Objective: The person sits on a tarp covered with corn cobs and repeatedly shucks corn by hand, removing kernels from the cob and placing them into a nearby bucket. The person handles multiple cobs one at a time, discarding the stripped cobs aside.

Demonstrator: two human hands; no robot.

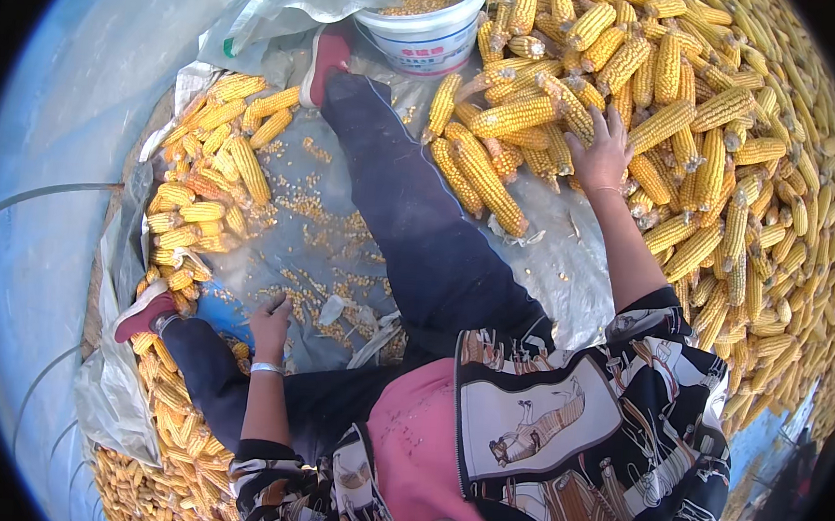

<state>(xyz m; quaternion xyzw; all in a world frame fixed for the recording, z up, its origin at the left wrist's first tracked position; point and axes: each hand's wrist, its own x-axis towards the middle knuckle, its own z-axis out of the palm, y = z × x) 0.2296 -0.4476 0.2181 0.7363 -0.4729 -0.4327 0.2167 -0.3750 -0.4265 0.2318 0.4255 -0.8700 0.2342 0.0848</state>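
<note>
I sit on a grey plastic sheet (552, 270) with my legs in dark trousers stretched out. My right hand (599, 152) reaches forward and rests, fingers spread, on the big heap of yellow corn cobs (715, 165); whether it grips a cob I cannot tell. My left hand (271, 318), with a silver bangle on its wrist, lies palm down on the sheet among loose corn kernels (324, 288), holding nothing. A smaller pile of corn cobs (205, 188) lies to the left, beyond that hand.
A white plastic bucket (432, 31) holding kernels stands at the top, just past my red shoe (327, 59). My other red shoe (141, 314) is at the left. More cobs run along the lower left edge (169, 427). A pale blue floor lies at the left.
</note>
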